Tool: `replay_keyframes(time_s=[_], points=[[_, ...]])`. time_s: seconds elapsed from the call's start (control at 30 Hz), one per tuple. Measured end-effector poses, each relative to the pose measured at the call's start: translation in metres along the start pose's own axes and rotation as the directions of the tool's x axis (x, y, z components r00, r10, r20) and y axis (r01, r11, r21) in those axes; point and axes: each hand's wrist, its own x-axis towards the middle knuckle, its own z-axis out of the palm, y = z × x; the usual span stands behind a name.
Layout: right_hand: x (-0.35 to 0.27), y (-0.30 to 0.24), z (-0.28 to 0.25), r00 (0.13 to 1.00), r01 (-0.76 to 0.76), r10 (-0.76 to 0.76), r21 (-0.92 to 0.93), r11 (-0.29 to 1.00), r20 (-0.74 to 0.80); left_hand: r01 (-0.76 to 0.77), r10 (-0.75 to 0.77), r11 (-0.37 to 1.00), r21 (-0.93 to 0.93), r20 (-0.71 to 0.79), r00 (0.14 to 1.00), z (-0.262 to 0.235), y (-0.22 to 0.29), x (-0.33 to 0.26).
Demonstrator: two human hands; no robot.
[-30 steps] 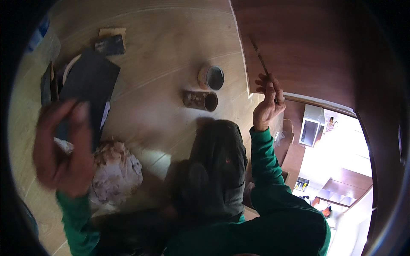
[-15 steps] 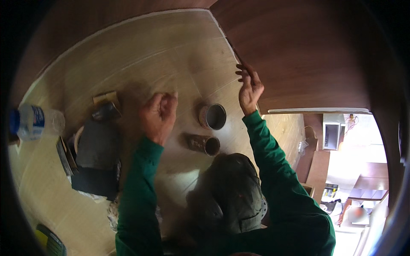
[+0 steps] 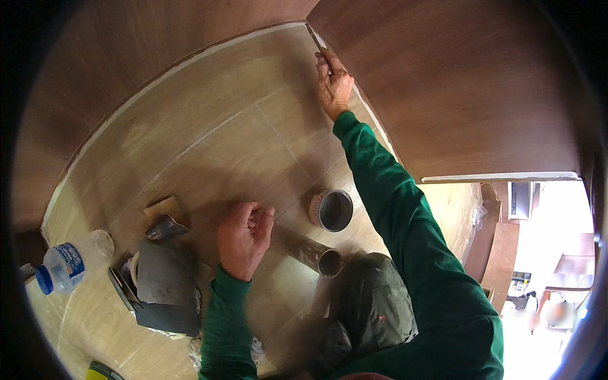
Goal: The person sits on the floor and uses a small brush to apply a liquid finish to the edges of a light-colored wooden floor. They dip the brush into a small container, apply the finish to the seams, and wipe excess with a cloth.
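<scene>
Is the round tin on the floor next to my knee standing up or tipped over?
Upright: the round tin stands on the floor, its open mouth facing up.

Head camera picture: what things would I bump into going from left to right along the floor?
Plastic bottle → dark sheets → left hand → open can → right hand, up at the wall's bottom edge.

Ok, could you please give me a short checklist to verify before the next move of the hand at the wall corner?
1. Right hand reaches the floor edge by the wooden wall panel: ok.
2. Thin tool in the right hand: cannot tell, too small.
3. Left hand free, loosely curled above the floor: ok.
4. Open tin upright, within reach: ok.
5. Lying tube near the knee, could roll: not ok.
6. Plastic bottle lying aside, apart from hands: ok.
</scene>
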Motion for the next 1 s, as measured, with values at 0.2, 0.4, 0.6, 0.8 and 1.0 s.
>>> replay_keyframes(time_s=[0.2, 0.4, 0.6, 0.8, 1.0], points=[[0.02, -0.005, 0.019, 0.987, -0.161, 0.161, 0.023, 0.987, 0.026, -0.027, 0.027, 0.999, -0.021, -0.028, 0.999, 0.005, -0.004, 0.0], [0.022, -0.004, 0.032, 0.989, -0.149, 0.149, -0.084, 0.985, -0.003, -0.048, 0.048, 0.998, 0.03, -0.01, 0.999, 0.001, -0.006, 0.002], [0.034, 0.018, 0.039, 0.992, -0.099, 0.093, -0.065, 0.993, -0.088, -0.066, 0.066, 0.998, 0.004, -0.004, 0.998, 0.005, -0.01, 0.003], [0.04, 0.02, 0.048, 0.978, -0.206, 0.205, -0.061, 0.977, -0.026, -0.057, 0.057, 0.998, 0.032, -0.008, 0.998, -0.003, -0.004, -0.001], [0.04, 0.015, 0.048, 0.98, -0.197, 0.194, -0.108, 0.974, -0.042, 0.002, -0.001, 1.0, -0.03, 0.02, 1.0, -0.004, 0.001, 0.0]])
